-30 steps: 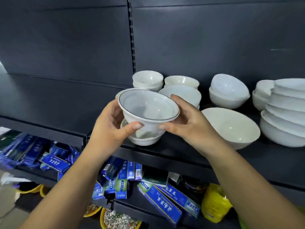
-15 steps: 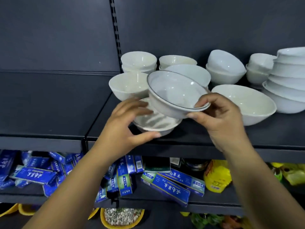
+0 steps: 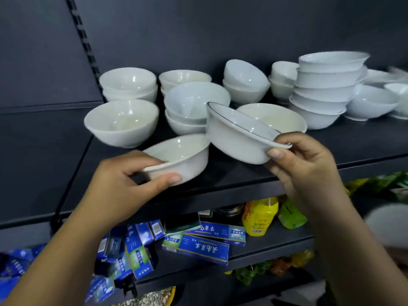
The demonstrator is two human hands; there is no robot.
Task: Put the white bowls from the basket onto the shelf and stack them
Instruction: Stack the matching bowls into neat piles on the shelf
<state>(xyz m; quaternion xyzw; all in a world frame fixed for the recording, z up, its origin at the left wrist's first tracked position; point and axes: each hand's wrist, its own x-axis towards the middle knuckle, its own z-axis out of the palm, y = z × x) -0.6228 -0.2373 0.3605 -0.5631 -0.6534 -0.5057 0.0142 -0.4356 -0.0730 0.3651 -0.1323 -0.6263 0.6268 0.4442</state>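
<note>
Tilted bowl (image 3: 240, 138) in right hand (image 3: 309, 166); second bowl (image 3: 185, 155), left hand (image 3: 123, 182).

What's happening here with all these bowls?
A person is putting white bowls on a dark shelf. The left hand grips a plain white bowl by its rim at the shelf's front edge. The right hand pinches the rim of a dark-rimmed bowl, held tilted just beside the first. The two are not yet nested. Behind them more bowls stand singly and in stacks, with the tallest stack to the right.
</note>
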